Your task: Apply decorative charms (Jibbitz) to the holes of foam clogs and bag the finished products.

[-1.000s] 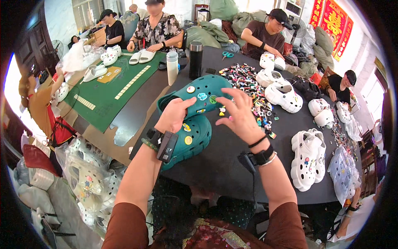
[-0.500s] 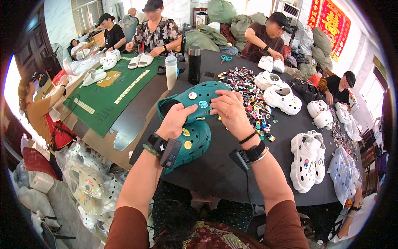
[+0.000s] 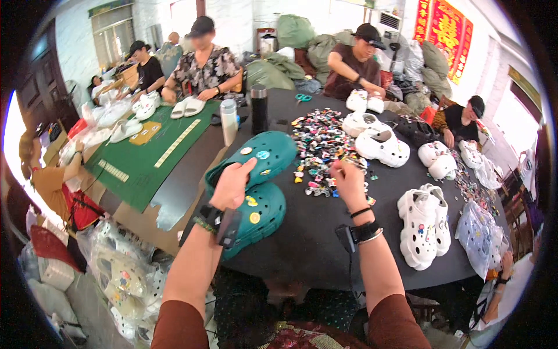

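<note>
My left hand (image 3: 231,185) grips a dark green clog (image 3: 273,146) by its rim, thumb on the upper. Round and coloured shoe charms sit in its holes. Below it rests a second green clog (image 3: 270,210), with a yellow charm and a round orange one. At the near right edge of a heap of loose multicoloured charms (image 3: 317,136), my right hand (image 3: 350,181) has its fingers curled in. Whatever those fingertips hold is too small to make out.
White clogs (image 3: 424,224) stand on the dark table to the right, with more (image 3: 381,145) behind the heap. A black bottle (image 3: 259,110) and a white bottle (image 3: 229,122) stand beyond the green clogs. Co-workers sit around the table. Bagged clogs (image 3: 125,273) lie at lower left.
My right hand has left the green clog and moved right to the charm heap, its fingers curling. My left hand still holds the clog, now turned a little. The view has shifted slightly.
</note>
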Demonstrator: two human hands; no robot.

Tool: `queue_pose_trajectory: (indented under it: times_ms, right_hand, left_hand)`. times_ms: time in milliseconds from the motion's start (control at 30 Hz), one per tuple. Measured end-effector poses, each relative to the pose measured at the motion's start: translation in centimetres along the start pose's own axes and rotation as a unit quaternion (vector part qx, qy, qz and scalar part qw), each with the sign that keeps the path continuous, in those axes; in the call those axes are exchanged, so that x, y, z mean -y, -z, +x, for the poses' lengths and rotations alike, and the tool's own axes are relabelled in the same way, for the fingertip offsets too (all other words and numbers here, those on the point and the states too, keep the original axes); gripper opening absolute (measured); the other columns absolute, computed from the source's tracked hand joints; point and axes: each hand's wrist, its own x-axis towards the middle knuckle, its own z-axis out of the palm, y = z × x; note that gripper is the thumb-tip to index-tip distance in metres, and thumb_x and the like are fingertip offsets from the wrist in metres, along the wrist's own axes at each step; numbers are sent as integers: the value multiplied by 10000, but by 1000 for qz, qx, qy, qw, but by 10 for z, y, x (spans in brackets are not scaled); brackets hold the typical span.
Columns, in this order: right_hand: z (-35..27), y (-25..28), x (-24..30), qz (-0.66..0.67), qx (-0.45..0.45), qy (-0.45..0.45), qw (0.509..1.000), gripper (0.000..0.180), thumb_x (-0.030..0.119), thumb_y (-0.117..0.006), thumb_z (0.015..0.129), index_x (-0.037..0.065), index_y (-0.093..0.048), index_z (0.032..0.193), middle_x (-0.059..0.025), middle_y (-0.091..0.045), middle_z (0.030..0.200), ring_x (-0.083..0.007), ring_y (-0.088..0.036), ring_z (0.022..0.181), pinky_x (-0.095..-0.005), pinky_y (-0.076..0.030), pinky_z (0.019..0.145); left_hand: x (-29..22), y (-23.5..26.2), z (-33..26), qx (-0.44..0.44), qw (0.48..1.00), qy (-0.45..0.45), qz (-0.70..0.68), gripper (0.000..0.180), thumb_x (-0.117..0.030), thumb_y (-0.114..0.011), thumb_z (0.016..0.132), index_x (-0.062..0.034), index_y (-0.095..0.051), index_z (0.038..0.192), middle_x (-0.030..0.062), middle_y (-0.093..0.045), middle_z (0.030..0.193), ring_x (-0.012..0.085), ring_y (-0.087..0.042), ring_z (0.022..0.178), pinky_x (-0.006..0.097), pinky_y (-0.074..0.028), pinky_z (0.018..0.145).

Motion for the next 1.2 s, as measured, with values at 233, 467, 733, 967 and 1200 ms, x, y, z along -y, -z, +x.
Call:
queue_pose_trajectory:
  times_ms: [233, 467, 733, 967, 1200]
  right_hand:
    - [-58, 22, -46, -97, 171, -63, 978, 255, 149, -740, 763, 12, -665, 965, -185, -633, 988, -357, -591, 997, -420, -484, 889]
    - [-71, 12, -16, -56, 178, 14, 982, 204, 107, -728, 775, -3, -664, 934, -175, -628, 1016, -342, -595, 1005, -410, -488, 894]
    - [-59, 9, 71, 62, 181, 143, 971, 181, 67, -689, 819, 3, -624, 975, -194, -599, 1156, -368, -603, 1037, -405, -509, 878]
    - [-41, -10, 143, 128, 280, 206, 929, 295, 107, -703, 815, 32, -589, 1077, -203, -540, 1245, -387, -559, 1114, -421, -482, 942]
    - [-13, -68, 188, 98, 324, 366, 867, 490, 148, -765, 749, 26, -541, 1168, -193, -444, 1366, -384, -510, 1177, -444, -448, 980]
  left_hand:
    - [-27, 36, -7, 112, 992, -28, 50, 286, -169, -527, 983, 75, -591, 1118, 97, -637, 1097, 148, -601, 992, 281, -466, 897]
    - [-9, 96, -46, -91, 906, -63, 409, 472, -402, -504, 975, 43, -624, 877, 121, -653, 795, 234, -610, 751, 400, -446, 692]
    - [-12, 92, -102, -118, 718, -221, 650, 536, -509, -565, 907, -17, -681, 1087, 196, -693, 995, 367, -644, 952, 469, -466, 861]
    - [-35, 106, -146, -173, 833, -261, 456, 205, -139, -568, 947, 9, -683, 1032, 74, -723, 942, 195, -667, 834, 295, -499, 729]
    - [-33, 131, -200, -164, 962, -157, 152, 213, -127, -555, 969, 51, -649, 1039, 118, -698, 988, 173, -651, 935, 289, -491, 876]
